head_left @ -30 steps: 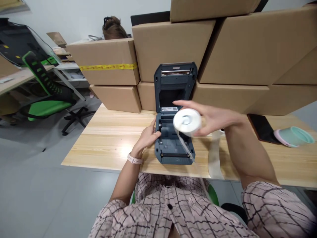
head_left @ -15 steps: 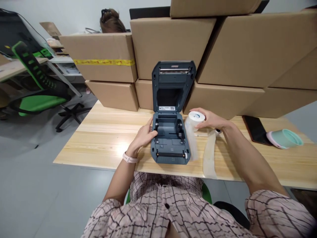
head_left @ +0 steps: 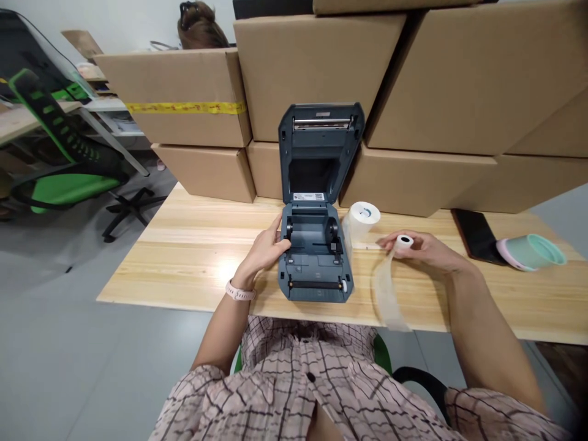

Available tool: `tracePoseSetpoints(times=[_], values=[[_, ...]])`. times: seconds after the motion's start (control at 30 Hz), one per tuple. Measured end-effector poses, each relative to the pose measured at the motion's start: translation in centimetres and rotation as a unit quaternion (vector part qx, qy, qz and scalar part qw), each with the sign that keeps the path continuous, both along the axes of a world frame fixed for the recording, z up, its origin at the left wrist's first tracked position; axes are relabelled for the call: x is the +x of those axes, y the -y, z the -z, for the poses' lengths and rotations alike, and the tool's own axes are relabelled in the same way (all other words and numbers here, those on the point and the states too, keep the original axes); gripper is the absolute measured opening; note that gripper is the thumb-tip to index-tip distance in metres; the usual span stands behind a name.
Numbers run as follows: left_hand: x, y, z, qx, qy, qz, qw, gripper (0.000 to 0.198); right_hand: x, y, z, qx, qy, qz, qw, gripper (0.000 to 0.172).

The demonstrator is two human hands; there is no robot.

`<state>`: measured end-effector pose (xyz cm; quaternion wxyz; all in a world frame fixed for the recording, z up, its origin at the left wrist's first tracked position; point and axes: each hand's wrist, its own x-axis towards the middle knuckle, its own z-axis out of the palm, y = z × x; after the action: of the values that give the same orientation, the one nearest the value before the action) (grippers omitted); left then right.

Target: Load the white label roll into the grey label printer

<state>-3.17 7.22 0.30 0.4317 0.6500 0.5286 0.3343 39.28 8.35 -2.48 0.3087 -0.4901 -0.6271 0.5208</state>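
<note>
Place: I read this as a shipping or packing office.
Stock: plain cardboard boxes (head_left: 459, 73) are stacked in rows along the back of the wooden desk (head_left: 193, 245), one of them sealed with yellow tape (head_left: 184, 108).
Equipment: a desktop label printer (head_left: 316, 245) stands open in front of me, with a full label roll (head_left: 362, 217) just beside it.
Furniture: to my left I see a green office chair (head_left: 64, 165) and a second desk (head_left: 27, 119) on a grey floor.
Company: a person's head (head_left: 197, 24) shows behind the boxes.

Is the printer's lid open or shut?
Open. The lid stands up in front of the cardboard boxes, and the printer shows its empty paper bay.
</note>
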Motion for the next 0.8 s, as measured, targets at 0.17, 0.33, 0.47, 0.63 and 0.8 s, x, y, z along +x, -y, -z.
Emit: tracePoseSetpoints(times=[0.17,0.33,0.47,0.63,0.8], values=[[0.0,0.1,-0.2,-0.003,0.001,0.007,1.000,0.085,-5.9,1.2,-6.3,0.113,-0.056,-0.114,0.985,0.055],[-0.1,-0.1,0.1,0.006,-0.002,0.012,1.000,0.085,-16.4,1.7,-9.5,0.267,0.139,-0.232,0.925,0.046],[-0.2,-0.1,0.1,0.008,-0.032,0.002,0.999,0.088,-20.5,0.3,-7.0,0.297,0.225,-0.270,0.888,0.049],[-0.1,-0.1,-0.2,0.017,-0.038,0.010,0.999,0.084,-20.3,0.3,-5.8,0.329,0.236,-0.243,0.881,0.061],[0.0,0.2,-0.3,0.016,-0.022,0.004,1.000,0.082,-19.5,3.9,-5.7,0.410,0.231,-0.180,0.864,0.027]])
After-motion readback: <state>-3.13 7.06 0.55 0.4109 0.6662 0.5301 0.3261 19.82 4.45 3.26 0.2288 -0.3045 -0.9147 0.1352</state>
